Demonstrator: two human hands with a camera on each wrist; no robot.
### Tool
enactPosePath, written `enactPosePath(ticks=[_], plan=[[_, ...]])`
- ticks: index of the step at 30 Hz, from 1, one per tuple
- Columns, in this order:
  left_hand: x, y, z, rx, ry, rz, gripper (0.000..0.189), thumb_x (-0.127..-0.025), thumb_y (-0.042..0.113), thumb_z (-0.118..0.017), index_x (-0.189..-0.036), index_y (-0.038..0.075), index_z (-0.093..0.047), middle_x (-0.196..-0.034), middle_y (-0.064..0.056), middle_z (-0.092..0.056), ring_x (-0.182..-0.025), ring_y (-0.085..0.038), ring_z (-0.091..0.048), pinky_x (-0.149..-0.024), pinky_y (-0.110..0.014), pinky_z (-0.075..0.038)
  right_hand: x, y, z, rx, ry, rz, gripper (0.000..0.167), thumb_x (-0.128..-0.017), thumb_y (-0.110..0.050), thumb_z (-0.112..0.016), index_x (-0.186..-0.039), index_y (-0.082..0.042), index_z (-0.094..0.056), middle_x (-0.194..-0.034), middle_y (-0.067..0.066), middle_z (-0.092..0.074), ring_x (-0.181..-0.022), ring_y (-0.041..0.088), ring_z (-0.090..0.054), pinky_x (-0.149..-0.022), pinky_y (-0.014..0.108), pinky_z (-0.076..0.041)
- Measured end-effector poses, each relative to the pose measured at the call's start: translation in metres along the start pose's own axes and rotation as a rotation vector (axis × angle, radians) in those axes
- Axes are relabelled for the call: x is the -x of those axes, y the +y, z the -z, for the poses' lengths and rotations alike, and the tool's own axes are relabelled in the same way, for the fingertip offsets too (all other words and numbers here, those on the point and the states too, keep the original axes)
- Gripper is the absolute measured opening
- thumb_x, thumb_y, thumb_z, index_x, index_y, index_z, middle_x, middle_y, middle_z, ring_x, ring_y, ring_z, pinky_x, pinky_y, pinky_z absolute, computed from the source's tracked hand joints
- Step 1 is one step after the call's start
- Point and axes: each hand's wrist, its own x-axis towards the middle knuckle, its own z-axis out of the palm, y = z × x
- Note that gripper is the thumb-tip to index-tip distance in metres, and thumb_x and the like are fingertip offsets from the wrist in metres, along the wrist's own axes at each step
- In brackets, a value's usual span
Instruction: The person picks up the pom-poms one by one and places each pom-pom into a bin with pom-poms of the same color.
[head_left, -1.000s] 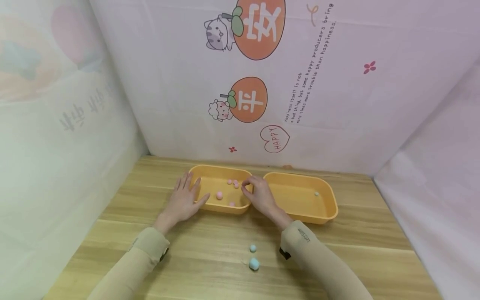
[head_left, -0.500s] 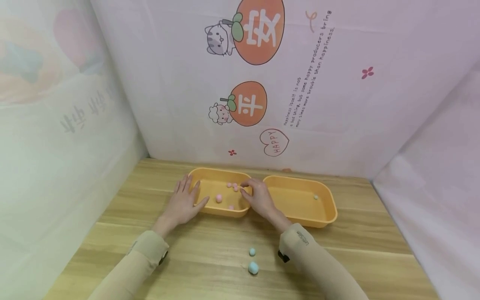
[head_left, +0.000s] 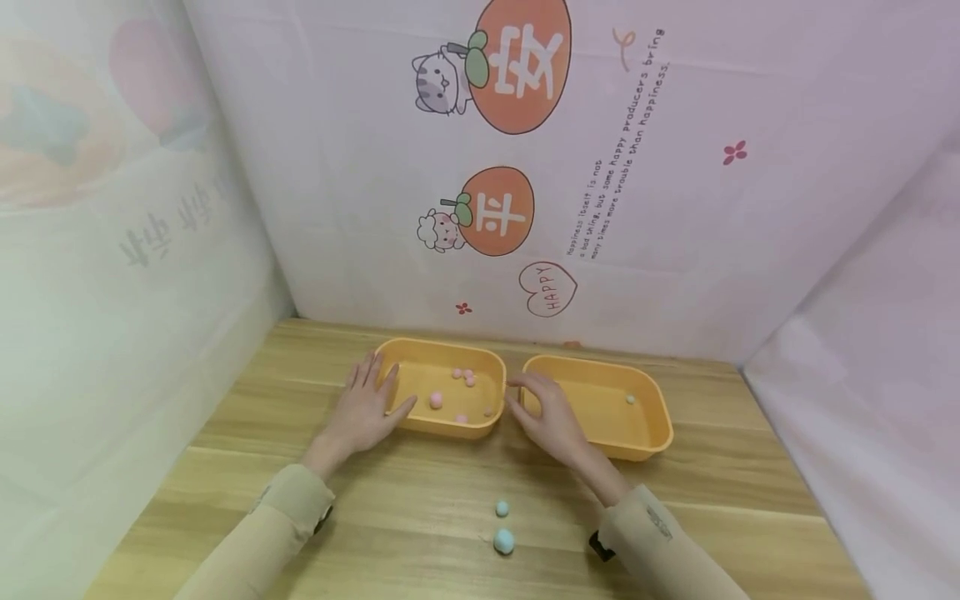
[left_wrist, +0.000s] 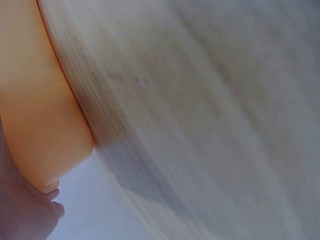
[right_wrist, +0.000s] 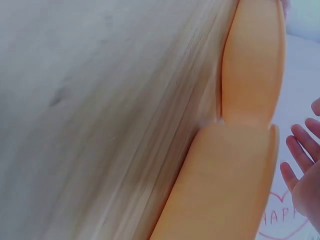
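My left hand point(head_left: 363, 414) rests with spread fingers on the left end of the left yellow tray point(head_left: 442, 429). Inside that tray lie several small pink balls, the largest one point(head_left: 436, 401) near the middle and a tiny one point(head_left: 487, 412) by the right end. Over the left end of the right yellow tray point(head_left: 637, 452) is my right hand point(head_left: 553, 421), its fingers apart and holding nothing. A single small pale green ball point(head_left: 630, 400) sits in this right tray. In the right wrist view, the right hand point(right_wrist: 305, 165) shows loosely extended fingers beside the tray's rim.
Two pale blue balls, a smaller one point(head_left: 502, 508) and a larger one point(head_left: 504, 541), lie on the wooden table point(head_left: 420, 517) in front of the trays. A printed white cloth point(head_left: 637, 308) stands behind the table, with more white cloth on both sides.
My right hand has moved right, from the left tray's right end to over the right tray's left end, and its fingers have spread. A tiny pink ball now shows there; the left hand stays put.
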Motion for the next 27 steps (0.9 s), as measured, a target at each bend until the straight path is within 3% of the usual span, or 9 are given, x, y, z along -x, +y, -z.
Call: enactPosePath(ticks=[5,15,21,27], plan=[[0.001,-0.002,0.001,0.002,-0.002,0.002,0.088,-0.112,0.065,-0.044,-0.169,-0.001,-0.037,-0.182,-0.031,-0.012,-0.171,-0.051,-0.007,-0.14,-0.066,-0.009,0.022,0.004,0.024,0.047,-0.039,-0.036,0.04,-0.1,-0.013,-0.08,-0.138,-0.001,-0.071,-0.141,0.02,-0.072,-0.138,0.046,-0.063,-0.12,0.069,-0.047],[0.0,0.0,0.0,-0.003,0.015,-0.01,0.087,-0.111,0.064,-0.045,-0.168,-0.001,-0.039,-0.181,-0.032,-0.016,-0.171,-0.051,-0.01,-0.14,-0.067,-0.012,0.067,0.036,0.073,0.308,-0.002,0.024,0.067,-0.098,-0.026,-0.079,-0.156,-0.001,-0.057,-0.155,0.026,-0.061,-0.145,0.05,-0.053,-0.12,0.073,-0.039],[0.002,0.003,0.001,0.001,0.02,-0.006,0.086,-0.111,0.064,-0.045,-0.168,-0.001,-0.04,-0.181,-0.032,-0.015,-0.171,-0.051,-0.01,-0.14,-0.066,-0.01,0.085,0.052,0.093,0.396,-0.034,-0.009,0.074,-0.101,-0.035,-0.075,-0.163,-0.002,-0.049,-0.162,0.028,-0.054,-0.152,0.052,-0.045,-0.13,0.069,-0.03],[0.004,0.003,-0.003,-0.016,0.04,-0.014,0.085,-0.112,0.063,-0.046,-0.166,-0.002,-0.043,-0.18,-0.033,-0.019,-0.17,-0.053,-0.014,-0.139,-0.069,-0.014,0.1,0.07,0.11,0.428,-0.059,-0.087,0.081,-0.104,-0.042,-0.07,-0.167,-0.001,-0.041,-0.17,0.033,-0.041,-0.156,0.058,-0.036,-0.143,0.054,-0.003]])
